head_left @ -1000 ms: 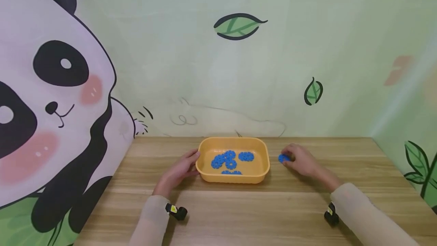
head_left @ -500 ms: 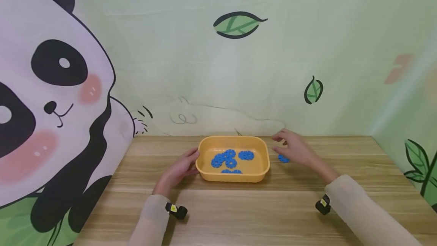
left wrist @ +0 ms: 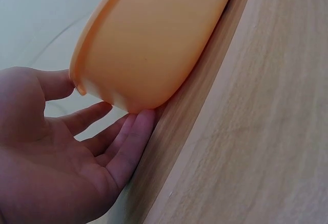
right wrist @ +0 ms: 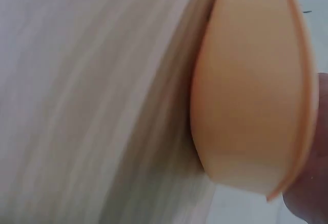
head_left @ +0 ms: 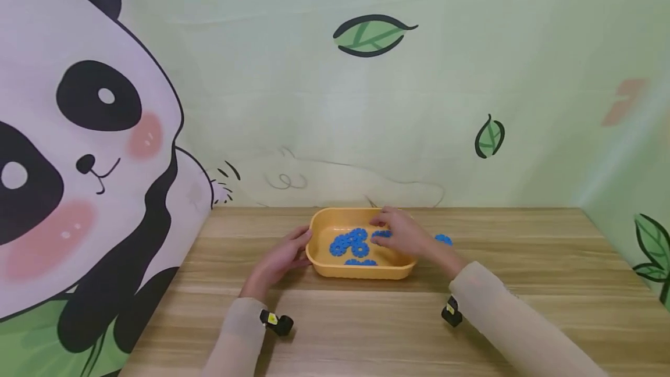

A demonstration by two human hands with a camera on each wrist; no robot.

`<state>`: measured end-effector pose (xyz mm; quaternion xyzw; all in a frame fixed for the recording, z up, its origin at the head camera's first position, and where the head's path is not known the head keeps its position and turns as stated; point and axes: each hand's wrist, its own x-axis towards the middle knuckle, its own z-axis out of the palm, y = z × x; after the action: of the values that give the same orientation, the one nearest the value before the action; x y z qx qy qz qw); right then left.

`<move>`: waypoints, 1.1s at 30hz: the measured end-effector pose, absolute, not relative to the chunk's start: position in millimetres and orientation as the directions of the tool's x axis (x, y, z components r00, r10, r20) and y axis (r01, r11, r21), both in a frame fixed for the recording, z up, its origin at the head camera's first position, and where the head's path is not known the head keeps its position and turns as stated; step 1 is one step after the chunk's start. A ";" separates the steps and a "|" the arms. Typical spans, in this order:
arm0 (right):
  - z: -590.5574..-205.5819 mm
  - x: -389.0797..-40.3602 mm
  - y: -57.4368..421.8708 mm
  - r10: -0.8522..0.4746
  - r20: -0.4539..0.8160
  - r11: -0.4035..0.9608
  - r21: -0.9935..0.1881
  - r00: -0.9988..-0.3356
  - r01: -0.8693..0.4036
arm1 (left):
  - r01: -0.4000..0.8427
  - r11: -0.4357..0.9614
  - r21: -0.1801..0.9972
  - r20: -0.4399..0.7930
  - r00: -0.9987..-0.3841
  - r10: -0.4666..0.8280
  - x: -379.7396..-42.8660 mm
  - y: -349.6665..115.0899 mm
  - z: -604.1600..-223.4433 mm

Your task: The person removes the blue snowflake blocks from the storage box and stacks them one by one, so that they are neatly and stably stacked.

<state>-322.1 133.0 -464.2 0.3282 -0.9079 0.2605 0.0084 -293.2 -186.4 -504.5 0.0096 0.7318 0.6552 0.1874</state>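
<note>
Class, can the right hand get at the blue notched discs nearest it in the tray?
Yes, probably: the right hand is over the lidless yellow tray, close to those blue notched discs, nothing visible between.

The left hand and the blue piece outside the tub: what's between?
In the head view: the yellow tub, blue pieces inside, the right hand over it.

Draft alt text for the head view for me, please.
A person's right hand hovers over a yellow tray of blue notched discs, whose side the left hand holds. Another disc lies on the wooden table; behind is a panda backdrop.
</note>
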 end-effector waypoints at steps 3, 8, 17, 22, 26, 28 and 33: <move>-468.5 -322.0 124.0 -0.595 0.168 0.649 -0.475 -0.786 -0.594 | -0.235 0.145 0.961 -0.266 -0.930 0.254 -294.9 -184.9 -505.4; -470.5 -318.4 112.0 -0.617 0.147 0.627 -0.501 -0.773 -0.596 | -0.236 0.144 0.961 -0.265 -0.936 0.232 -295.9 -184.1 -504.5; -481.0 -315.0 107.2 -0.652 0.096 0.682 -0.358 -0.752 -0.637 | -0.241 0.147 0.959 -0.271 -0.930 0.247 -295.8 -182.1 -504.9; -482.0 -313.0 102.9 -0.693 0.096 0.678 -0.250 -0.714 -0.692 | -0.237 0.143 0.961 -0.267 -0.932 0.244 -293.7 -185.3 -504.3; -482.0 -311.2 100.6 -0.707 0.092 0.668 -0.242 -0.702 -0.704 | -0.243 0.146 0.959 -0.273 -0.931 0.242 -293.9 -186.5 -504.8; -482.4 -310.6 100.8 -0.705 0.088 0.670 -0.241 -0.704 -0.702 | -0.247 0.146 0.958 -0.276 -0.930 0.243 -294.3 -186.1 -504.9; -483.5 -310.5 102.6 -0.736 0.103 0.642 -0.208 -0.669 -0.738 | -0.244 0.152 0.958 -0.275 -0.929 0.246 -294.6 -184.9 -504.6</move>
<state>-310.5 102.6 -483.5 0.4065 -0.9061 0.1169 0.0046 -294.6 -184.9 -504.6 0.0008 0.7352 0.6513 0.1878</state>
